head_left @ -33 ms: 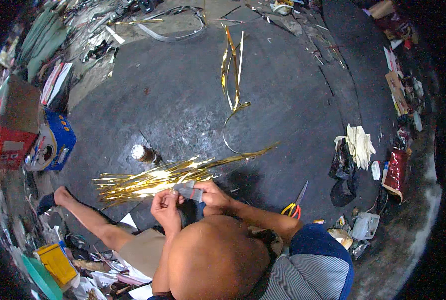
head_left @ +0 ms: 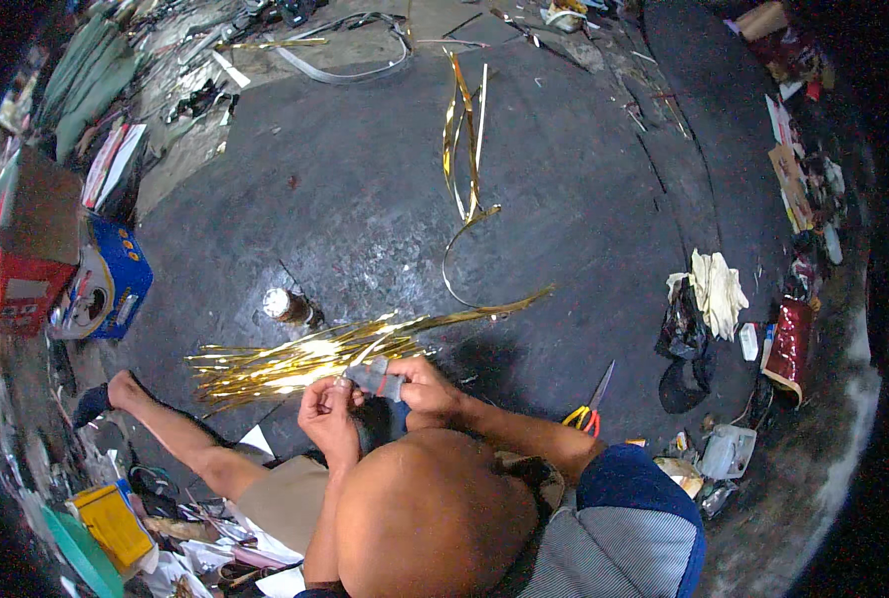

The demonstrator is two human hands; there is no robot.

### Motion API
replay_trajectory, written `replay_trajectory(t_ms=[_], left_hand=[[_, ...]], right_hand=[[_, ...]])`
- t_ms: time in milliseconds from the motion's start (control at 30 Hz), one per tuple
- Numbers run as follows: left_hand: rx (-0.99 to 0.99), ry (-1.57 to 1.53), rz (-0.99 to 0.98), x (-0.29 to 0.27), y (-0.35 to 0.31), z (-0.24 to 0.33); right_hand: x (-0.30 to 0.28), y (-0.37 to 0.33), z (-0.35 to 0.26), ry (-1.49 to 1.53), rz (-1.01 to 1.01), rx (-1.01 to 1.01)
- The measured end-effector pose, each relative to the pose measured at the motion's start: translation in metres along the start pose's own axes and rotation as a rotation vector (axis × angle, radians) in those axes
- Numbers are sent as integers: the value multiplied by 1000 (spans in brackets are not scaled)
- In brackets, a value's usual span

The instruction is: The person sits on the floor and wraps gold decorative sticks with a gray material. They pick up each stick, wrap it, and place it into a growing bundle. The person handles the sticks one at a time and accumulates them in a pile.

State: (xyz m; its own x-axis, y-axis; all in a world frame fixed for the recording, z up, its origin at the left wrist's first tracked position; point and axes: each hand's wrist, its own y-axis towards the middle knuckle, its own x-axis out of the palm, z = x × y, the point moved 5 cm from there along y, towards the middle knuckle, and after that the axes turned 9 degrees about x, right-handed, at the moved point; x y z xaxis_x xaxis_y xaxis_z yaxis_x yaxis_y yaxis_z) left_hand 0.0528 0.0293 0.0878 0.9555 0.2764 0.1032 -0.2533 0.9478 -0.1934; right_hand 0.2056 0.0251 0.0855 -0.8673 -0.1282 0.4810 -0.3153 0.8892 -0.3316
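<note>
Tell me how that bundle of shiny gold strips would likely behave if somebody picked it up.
The bundle of gold strips would probably droop, since the loose gold strands beyond it bend and curl. It is likely light for its size, as the strips look thin and ribbon-like. Strips might slide apart, given their glossy surfaces and splayed ends.

Glossy gold strips [head_left: 310,364], foil-like, mirror-bright in the glare! The dark floor [head_left: 584,219] beneath: scuffed, mostly matt. Smooth, see-through plastic on the clear piece [head_left: 373,381]. And the scissors [head_left: 592,409], metal blades, plastic-looking grips! Toward the floor's right edge, matt cream cloth [head_left: 716,294] beside a shiny black bag [head_left: 684,319]; at the left edge, smooth card on the blue box [head_left: 121,274].
</note>
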Motion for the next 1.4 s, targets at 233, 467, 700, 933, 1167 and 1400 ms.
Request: replay_trajectory(t_ms=[233, 467, 700, 933, 1167, 1400], left_hand=[[375, 289, -137, 23, 8, 78], [695, 46, 189, -57, 72, 185], [905, 505, -41, -28, 57, 234], [440, 92, -106, 72, 11, 138], [279, 48, 57, 39, 23, 118], [74, -211, 4, 39, 29, 88]], right_hand=[[-105, 49, -55, -1236, 422, -606], [-179, 37, -48, -1702, 222, 146], [-157, -33, -125, -1359, 567, -59], [31, -4, -156, -667, 115, -597], [36, 3, -129, -767, 219, -642], [32, 2, -135, -810, 257, -668]])
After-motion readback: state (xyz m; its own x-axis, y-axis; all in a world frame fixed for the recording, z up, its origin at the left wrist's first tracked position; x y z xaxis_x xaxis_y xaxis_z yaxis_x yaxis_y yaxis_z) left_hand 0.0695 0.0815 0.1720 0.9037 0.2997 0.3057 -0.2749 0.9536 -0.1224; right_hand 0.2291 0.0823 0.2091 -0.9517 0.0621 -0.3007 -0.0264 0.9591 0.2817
